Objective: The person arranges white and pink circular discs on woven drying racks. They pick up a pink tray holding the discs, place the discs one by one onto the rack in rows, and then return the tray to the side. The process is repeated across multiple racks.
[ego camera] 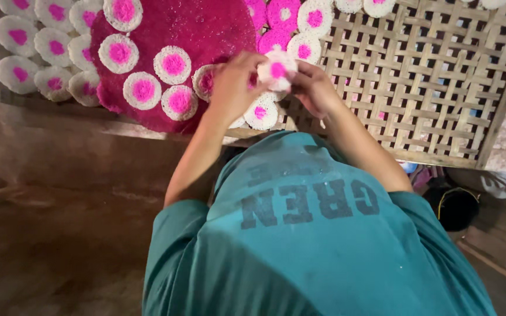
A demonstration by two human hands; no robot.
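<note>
I've got both hands up together: left hand [233,82] and right hand [313,86] pinch one white disc w/ pink centre [277,70] between them, held just above the woven bamboo tray [428,88]. At 9–11 o'clock, plenty of finished discs [54,47] already laid out, some on a pink mound [188,29]. Tray's 3 o'clock side looks bare, so I judge approx. half left.
</note>
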